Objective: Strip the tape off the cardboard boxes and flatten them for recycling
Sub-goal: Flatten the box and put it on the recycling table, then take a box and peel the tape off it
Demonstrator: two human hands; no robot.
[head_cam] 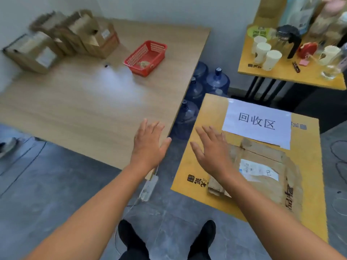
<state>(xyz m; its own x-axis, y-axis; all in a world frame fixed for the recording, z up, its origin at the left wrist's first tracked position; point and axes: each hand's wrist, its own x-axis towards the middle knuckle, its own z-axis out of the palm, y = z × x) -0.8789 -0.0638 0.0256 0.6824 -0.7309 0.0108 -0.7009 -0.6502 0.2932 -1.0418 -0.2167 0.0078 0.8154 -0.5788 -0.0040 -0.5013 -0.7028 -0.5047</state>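
Several taped cardboard boxes [62,38] stand at the far left of the wooden table [90,102], by the wall. A flattened cardboard box [262,171] with a white shipping label lies on the small yellow table [308,166], below a white paper sign [257,122]. My right hand [212,151] hovers open over the flattened box's left edge, fingers spread. My left hand [148,145] is open with straight fingers above the wooden table's near right corner. Neither hand holds anything.
A red plastic basket [145,57] with scraps sits mid-table. Blue water jugs [204,85] stand on the floor between the tables. A second yellow table [293,45] at back right carries cups and bottles. A white power strip [149,188] hangs by the table corner.
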